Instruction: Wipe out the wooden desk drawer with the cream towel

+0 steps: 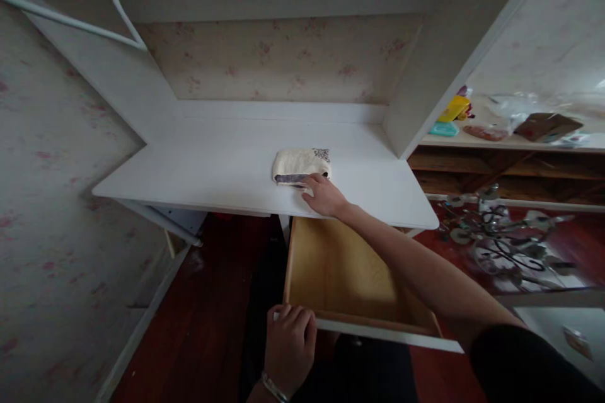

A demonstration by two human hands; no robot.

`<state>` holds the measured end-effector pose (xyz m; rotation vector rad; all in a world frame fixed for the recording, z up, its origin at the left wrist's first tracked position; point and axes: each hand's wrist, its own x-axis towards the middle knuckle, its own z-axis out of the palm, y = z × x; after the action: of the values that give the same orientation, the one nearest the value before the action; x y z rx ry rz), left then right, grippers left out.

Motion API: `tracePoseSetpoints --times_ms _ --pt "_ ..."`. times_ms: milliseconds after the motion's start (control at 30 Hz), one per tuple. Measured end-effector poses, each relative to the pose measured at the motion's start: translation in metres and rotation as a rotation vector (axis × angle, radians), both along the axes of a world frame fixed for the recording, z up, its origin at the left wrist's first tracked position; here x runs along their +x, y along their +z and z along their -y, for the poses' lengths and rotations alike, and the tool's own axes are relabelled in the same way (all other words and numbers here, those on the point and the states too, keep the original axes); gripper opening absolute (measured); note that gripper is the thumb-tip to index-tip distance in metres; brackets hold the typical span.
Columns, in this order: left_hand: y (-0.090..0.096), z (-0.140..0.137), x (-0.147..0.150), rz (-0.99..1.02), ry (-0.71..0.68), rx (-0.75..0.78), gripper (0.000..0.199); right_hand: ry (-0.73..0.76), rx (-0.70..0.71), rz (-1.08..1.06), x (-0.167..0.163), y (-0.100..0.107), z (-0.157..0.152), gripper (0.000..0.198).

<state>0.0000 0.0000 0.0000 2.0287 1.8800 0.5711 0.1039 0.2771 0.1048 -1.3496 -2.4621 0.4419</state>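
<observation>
Head view, down over desk (227,164)

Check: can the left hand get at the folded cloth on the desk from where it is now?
Probably yes. The left hand grips the open drawer's front edge, and the folded cloth lies on the white desk top ahead. Nothing stands between them, though the right hand already rests on the cloth's near edge.

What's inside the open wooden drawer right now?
The pale wooden drawer shows only its bare bottom board. The right forearm crosses above its right side, hiding that part. The left hand grips its white front edge.
</observation>
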Motion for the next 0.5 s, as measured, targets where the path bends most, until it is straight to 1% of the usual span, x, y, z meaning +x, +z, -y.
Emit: tracePoseSetpoints --times_ms 100,167,233,367,500 --pt "-0.001 0.013 -0.003 0.013 0.005 -0.042 0.028 -0.091 0.033 0.148 -0.026 -0.016 -0.033 0.058" --pt "-0.003 0.021 -0.004 0.003 0.006 -0.053 0.026 -0.133 0.023 0.245 -0.034 -0.024 -0.045 0.065" --pt "-0.005 0.027 -0.005 -0.007 -0.002 -0.061 0.025 -0.148 0.030 0.327 -0.035 -0.030 -0.050 0.068" --pt "-0.006 0.035 -0.006 0.056 0.004 -0.067 0.024 -0.141 0.126 0.391 -0.023 -0.033 -0.046 0.055" --pt "0.003 0.036 -0.008 0.127 -0.007 -0.154 0.026 -0.093 0.139 0.433 0.001 -0.026 -0.026 0.046"
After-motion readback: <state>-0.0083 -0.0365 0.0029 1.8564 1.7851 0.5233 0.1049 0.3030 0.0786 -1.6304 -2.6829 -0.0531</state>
